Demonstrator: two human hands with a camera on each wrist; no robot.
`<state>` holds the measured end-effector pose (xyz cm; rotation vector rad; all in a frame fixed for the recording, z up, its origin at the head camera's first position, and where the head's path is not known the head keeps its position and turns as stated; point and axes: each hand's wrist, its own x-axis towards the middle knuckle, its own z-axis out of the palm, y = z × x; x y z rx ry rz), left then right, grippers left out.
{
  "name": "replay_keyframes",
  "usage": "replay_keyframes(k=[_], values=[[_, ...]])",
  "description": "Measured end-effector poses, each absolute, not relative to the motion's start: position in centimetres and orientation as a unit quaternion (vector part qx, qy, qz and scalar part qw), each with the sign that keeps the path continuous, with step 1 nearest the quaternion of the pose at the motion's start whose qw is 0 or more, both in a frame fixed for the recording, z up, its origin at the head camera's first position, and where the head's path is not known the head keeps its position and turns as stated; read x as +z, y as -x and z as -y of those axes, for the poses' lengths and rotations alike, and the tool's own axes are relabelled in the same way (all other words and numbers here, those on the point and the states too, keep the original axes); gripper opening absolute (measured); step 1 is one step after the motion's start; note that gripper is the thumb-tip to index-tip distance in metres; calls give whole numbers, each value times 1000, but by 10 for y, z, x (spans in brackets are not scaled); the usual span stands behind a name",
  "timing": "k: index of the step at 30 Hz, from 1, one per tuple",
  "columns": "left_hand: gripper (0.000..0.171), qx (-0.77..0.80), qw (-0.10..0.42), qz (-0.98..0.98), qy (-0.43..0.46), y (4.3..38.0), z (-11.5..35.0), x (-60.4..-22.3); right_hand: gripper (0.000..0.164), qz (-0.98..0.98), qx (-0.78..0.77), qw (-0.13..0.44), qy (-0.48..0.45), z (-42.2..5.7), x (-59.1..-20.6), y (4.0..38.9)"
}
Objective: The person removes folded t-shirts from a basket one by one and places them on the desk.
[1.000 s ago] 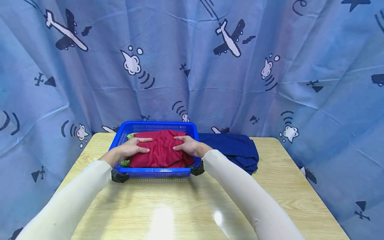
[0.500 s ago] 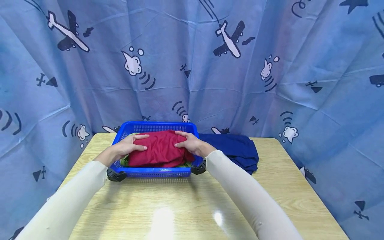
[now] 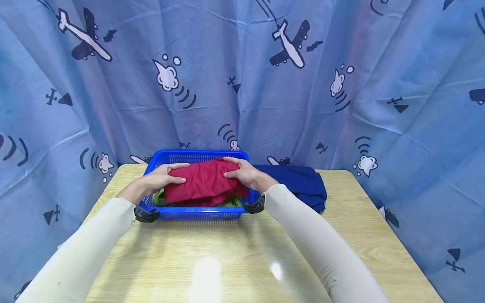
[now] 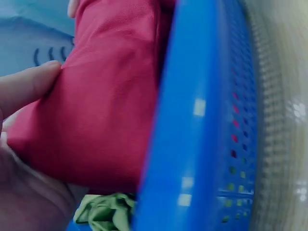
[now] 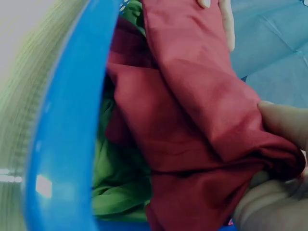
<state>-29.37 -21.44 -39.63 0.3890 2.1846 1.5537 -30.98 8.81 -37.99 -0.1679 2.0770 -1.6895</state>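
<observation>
Cream sleeves [image 3: 104,235] on both arms, reaching forward from the near side and angling inward toward the blue basket [image 3: 197,215]. Left hand [image 3: 156,178] at the left end of the red cloth [image 3: 202,183], right hand [image 3: 250,173] at the right end; palms roughly facing. Fingers of both clasp the cloth: thumb and forefinger spread across it in the head view, other fingers mostly hidden. Right wrist view: fingers on both sides of the bunched end. Black gear [image 3: 147,214] under each wrist.

Red cloth: folded into a thick, soft bundle, held within the basket's outline, upper edge slanting up to the right. Left part fairly smooth; middle and right creased, a rolled fold running lengthwise with a looser flap below. Green cloth [image 3: 158,198] crumpled beneath; whether the two touch, cannot tell. Navy cloth [image 3: 301,183] folded on the worktop [image 3: 242,256], just right of the basket.
</observation>
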Motion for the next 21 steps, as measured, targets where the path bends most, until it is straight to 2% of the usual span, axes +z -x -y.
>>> replay_keyframes(k=[9, 21], values=[[71, 428, 268, -855, -119, 293, 198, -413, 70, -786, -561, 254, 49, -88, -397, 308], [70, 441, 295, -843, -83, 294, 191, -412, 70, -789, -558, 249, 59, -86, -400, 309]])
